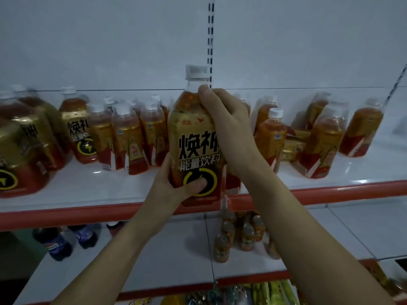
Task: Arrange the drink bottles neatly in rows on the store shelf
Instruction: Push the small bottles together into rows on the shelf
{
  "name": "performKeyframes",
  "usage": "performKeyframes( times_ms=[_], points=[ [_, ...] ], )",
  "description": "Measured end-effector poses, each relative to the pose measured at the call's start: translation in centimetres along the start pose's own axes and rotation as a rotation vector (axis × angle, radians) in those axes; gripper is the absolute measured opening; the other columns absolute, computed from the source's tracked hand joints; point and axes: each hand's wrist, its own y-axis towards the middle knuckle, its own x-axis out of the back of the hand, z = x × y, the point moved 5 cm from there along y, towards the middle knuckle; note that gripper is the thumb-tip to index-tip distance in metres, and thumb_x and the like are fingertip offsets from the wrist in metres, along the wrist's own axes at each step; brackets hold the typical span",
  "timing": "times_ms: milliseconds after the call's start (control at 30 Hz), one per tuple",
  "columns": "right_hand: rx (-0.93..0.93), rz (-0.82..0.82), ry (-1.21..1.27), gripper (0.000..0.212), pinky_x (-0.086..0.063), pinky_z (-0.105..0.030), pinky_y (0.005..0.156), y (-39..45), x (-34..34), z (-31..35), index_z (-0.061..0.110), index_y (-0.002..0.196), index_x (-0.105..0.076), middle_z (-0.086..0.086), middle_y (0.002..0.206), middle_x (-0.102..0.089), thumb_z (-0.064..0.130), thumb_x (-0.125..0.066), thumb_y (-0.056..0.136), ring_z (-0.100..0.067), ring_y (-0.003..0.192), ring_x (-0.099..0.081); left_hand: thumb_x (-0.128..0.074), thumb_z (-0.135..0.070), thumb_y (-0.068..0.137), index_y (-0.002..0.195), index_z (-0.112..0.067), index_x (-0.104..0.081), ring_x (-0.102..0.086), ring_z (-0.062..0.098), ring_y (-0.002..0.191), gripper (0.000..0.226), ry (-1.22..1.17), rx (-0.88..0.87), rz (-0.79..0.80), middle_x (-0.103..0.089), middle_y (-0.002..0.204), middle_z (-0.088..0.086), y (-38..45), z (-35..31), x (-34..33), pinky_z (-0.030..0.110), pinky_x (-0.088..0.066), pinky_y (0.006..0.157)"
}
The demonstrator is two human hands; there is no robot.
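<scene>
I hold a large gold-labelled energy drink bottle [193,137] with a white cap upright in front of the white shelf [110,194] with its red front edge. My left hand [176,183] grips its lower part, thumb across the yellow ring on the label. My right hand [222,119] wraps its upper right side near the shoulder. To the left stand more large bottles [77,128] and a cluster of smaller gold-and-red bottles [130,137]. Further small bottles [323,139] stand loosely on the right, some tilted.
Yellow packets [294,146] lie among the bottles on the right. The shelf below holds dark cola bottles [57,243] at left and small orange bottles [240,234] in the middle. Colourful packets [242,296] fill the lowest shelf. A slotted upright [210,40] runs up the back panel.
</scene>
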Motion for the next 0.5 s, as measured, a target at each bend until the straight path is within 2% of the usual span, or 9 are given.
performKeyframes(
  times_ms=[100, 167, 233, 300, 400, 433, 500],
  points=[
    [0.006, -0.018, 0.069, 0.026, -0.054, -0.043, 0.082, 0.9, -2.6, -1.2, 0.015, 0.094, -0.069, -0.001, 0.088, -0.068, 0.037, -0.056, 0.099, -0.026, 0.09, -0.068, -0.089, -0.062, 0.048, 0.14, -0.033, -0.045, -0.062, 0.005, 0.116, 0.106, 0.111, -0.044, -0.036, -0.067, 0.122, -0.017, 0.3, -1.1, 3.1, 0.018, -0.053, 0.089],
    [0.013, -0.023, 0.111, 0.027, -0.054, -0.042, 0.083, 1.6, -4.3, -2.3, 0.011, 0.099, -0.07, -0.003, 0.092, -0.069, 0.035, -0.057, 0.1, -0.026, 0.093, -0.068, -0.087, -0.05, 0.06, 0.151, -0.027, -0.032, -0.058, -0.003, 0.118, 0.109, 0.217, -0.092, -0.09, -0.063, 0.124, -0.025, 0.4, -1.7, 5.1, 0.011, -0.048, 0.091],
    [0.01, -0.03, 0.159, 0.029, -0.055, -0.047, 0.087, 2.0, -6.3, -3.5, 0.011, 0.1, -0.071, -0.007, 0.096, -0.071, 0.036, -0.058, 0.098, -0.028, 0.097, -0.069, -0.083, -0.041, 0.067, 0.155, -0.025, -0.025, -0.056, -0.008, 0.118, 0.106, 0.278, -0.127, -0.133, -0.059, 0.128, -0.027, 0.5, -2.1, 6.8, 0.008, -0.046, 0.091],
    [0.016, -0.033, 0.181, 0.028, -0.056, -0.053, 0.089, 2.3, -8.4, -4.5, 0.011, 0.1, -0.071, -0.013, 0.1, -0.072, 0.036, -0.059, 0.097, -0.032, 0.099, -0.068, -0.091, -0.028, 0.066, 0.155, -0.021, -0.024, -0.059, -0.005, 0.115, 0.111, 0.309, -0.145, -0.179, -0.06, 0.129, -0.017, 0.7, -2.1, 8.4, 0.01, -0.048, 0.089],
    [0.022, -0.007, 0.165, 0.025, -0.055, -0.049, 0.087, 2.2, -11.8, -5.8, 0.008, 0.101, -0.07, -0.012, 0.095, -0.07, 0.032, -0.06, 0.098, -0.029, 0.095, -0.068, -0.09, 0.0, 0.055, 0.15, -0.011, -0.026, -0.062, -0.004, 0.108, 0.116, 0.364, -0.135, -0.199, -0.063, 0.12, -0.009, 0.7, -1.0, 11.4, 0.012, -0.051, 0.083],
    [0.026, 0.007, 0.156, 0.025, -0.054, -0.046, 0.085, 2.2, -12.9, -6.1, 0.008, 0.101, -0.07, -0.008, 0.092, -0.07, 0.032, -0.06, 0.099, -0.025, 0.092, -0.068, -0.091, 0.005, 0.054, 0.15, -0.011, -0.026, -0.062, -0.004, 0.108, 0.117, 0.39, -0.13, -0.199, -0.064, 0.118, -0.01, 0.7, -0.6, 12.5, 0.015, -0.053, 0.084],
    [0.03, 0.019, 0.149, 0.023, -0.055, -0.037, 0.078, 2.3, -15.0, -6.7, 0.01, 0.099, -0.069, 0.002, 0.088, -0.069, 0.031, -0.06, 0.098, -0.014, 0.087, -0.066, -0.092, 0.001, 0.054, 0.15, -0.013, -0.025, -0.061, -0.003, 0.111, 0.119, 0.427, -0.125, -0.194, -0.065, 0.115, -0.02, 0.8, -0.1, 15.0, 0.017, -0.052, 0.089]
  ],
)
